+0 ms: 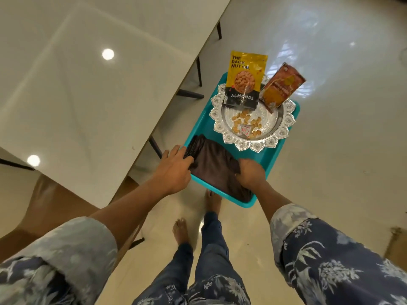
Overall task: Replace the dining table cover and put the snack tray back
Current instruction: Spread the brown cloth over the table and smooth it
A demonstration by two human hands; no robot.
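1. Now the tray (273, 155), a teal one, is held up over the floor (341, 161), just right of the table (88, 84) and not on it.
2. Left hand (174, 170) grips the tray's left rim, its fingers curled over onto the cloth (213, 168); the thumb is hidden.
3. Right hand (251, 172) grips the near right rim, its fingers bent down onto the same cloth.
4. That cloth is dark brown, folded, and lies across the tray's near end between the two hands.
5. On the far end sits a silver plate (286, 122) with a scalloped rim, holding loose nuts (246, 124) and a small sachet (245, 130).
6. A yellow almond pack (244, 80) and an orange pack (282, 86) lean at the plate's far edge, side by side.
7. Below the tray, bare feet (181, 230) stand on the glossy floor.
8. The white table top is bare and shows two lamp reflections.
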